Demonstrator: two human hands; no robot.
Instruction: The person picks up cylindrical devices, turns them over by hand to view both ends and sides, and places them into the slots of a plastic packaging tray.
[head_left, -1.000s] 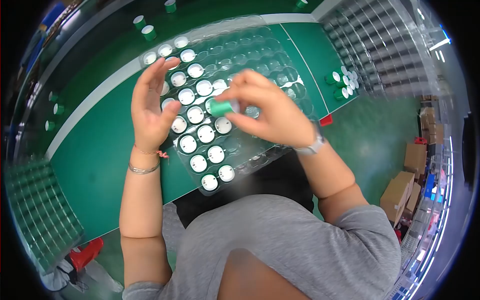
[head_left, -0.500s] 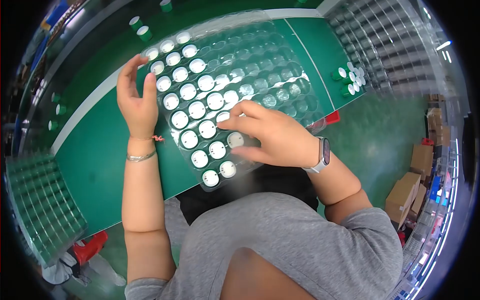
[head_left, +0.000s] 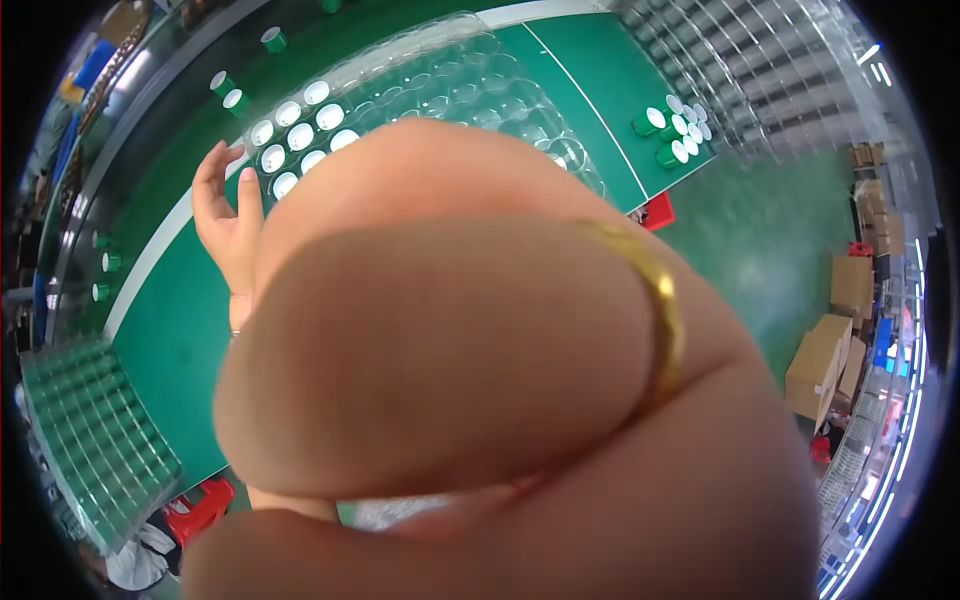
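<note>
Over the green tabletop [head_left: 160,350], a large clear plastic tray with round pockets [head_left: 450,100] is being partly shown. Small green cups with round white tops [head_left: 316,93] are being held in pockets at its left side. Beside that edge, the left hand [head_left: 228,215] is being held with thumb and fingers apart, nothing seen gripped; rim contact can't be told. The near part is being blocked by the right hand [head_left: 440,330], close to the lens, gold-coloured ring [head_left: 667,300] visible; finger spread and any grip can't be told. Loose green-and-white cups [head_left: 648,122] are being seen grouped near the tabletop's right edge. Judgement: thin plastic is being best steadied by light rim contact, filled pockets unpressed; seating is being checked poorly while the view is being covered.
</note>
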